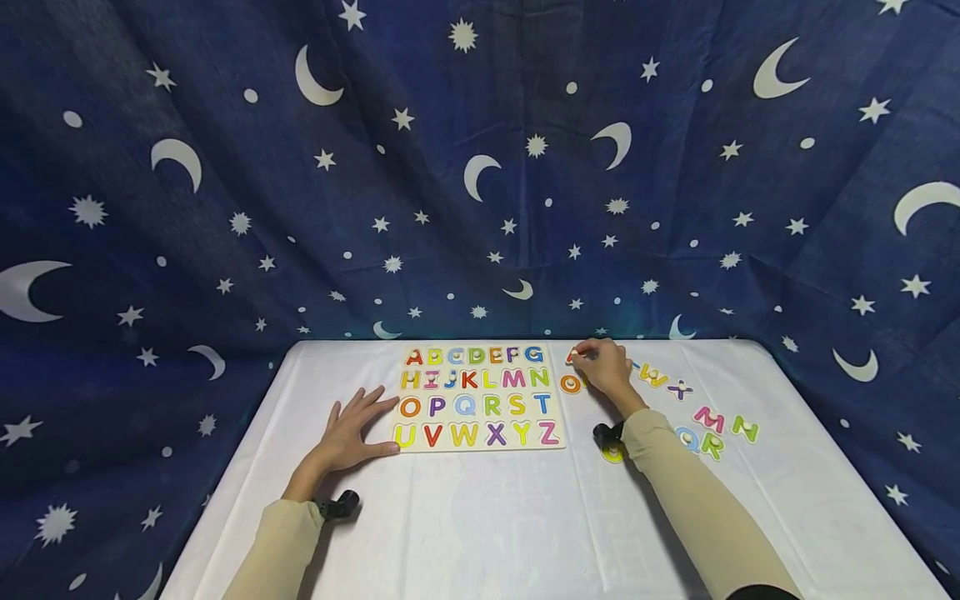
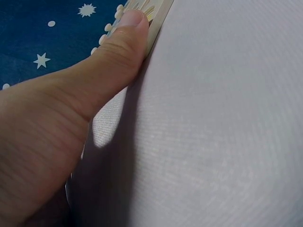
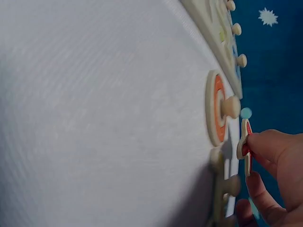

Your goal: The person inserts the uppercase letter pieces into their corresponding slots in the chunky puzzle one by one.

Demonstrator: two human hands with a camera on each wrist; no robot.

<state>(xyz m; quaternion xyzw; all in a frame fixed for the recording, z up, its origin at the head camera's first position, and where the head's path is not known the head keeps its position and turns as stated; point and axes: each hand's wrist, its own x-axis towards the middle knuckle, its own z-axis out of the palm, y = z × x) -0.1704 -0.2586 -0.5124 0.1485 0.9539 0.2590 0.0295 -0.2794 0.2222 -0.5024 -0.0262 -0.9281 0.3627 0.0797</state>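
One of my hands, the left hand [image 1: 351, 433], is spread wide, thumb on the alphabet board [image 1: 557, 417] (knobbed letters [image 1: 474, 356] sit in its top row), while my right hand [image 1: 609, 372] pinches a red letter [image 3: 241, 147] beyond an orange O [image 1: 570, 384], right of the board.

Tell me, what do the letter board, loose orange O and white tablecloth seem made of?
Letter board: probably wood, printed face; bare-looking cream edge. Loose orange O: likely painted wood, with pale sides and knob. White tablecloth: apparently matte fabric, finely ribbed.
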